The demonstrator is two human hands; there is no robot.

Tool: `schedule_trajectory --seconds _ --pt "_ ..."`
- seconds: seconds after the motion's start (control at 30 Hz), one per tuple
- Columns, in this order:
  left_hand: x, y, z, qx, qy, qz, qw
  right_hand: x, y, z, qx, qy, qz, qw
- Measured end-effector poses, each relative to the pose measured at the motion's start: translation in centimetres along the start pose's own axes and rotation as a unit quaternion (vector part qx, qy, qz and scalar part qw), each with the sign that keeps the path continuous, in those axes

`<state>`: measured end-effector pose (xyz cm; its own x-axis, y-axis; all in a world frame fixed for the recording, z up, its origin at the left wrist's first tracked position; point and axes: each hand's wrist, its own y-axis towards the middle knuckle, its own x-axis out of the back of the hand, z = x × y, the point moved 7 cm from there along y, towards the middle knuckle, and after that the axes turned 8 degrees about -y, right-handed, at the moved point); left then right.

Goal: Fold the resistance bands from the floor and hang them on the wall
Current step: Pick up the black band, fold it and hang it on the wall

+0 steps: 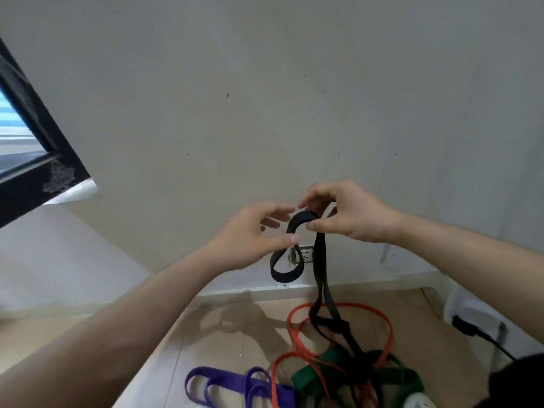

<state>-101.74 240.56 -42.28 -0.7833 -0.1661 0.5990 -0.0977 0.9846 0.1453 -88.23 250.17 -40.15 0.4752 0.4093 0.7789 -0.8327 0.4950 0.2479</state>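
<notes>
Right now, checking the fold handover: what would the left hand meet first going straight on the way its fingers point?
The folded loop of the black resistance band, pinched by the right hand, lies just ahead of the left hand. Depth is unclear; the thumb may already touch it.

You're in a plain home room: pale painted wall [265,83], light wooden plank floor [220,343], low white wall socket [307,255], black-framed window [29,142] far left.
</notes>
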Motion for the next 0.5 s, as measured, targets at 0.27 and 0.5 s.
schedule_trajectory --seconds 0.27,0.5 --pt "-1.1 0.6 -0.7 -0.02 -0.073 -0.034 0.997 -0.6 -0.8 -0.5 -0.007 0.036 0.007 0.999" --pt "0.6 0.5 -2.9 -0.071 -0.059 -0.065 0.994 -5.0 -1.5 -2.8 -0.06 0.033 0.093 0.993"
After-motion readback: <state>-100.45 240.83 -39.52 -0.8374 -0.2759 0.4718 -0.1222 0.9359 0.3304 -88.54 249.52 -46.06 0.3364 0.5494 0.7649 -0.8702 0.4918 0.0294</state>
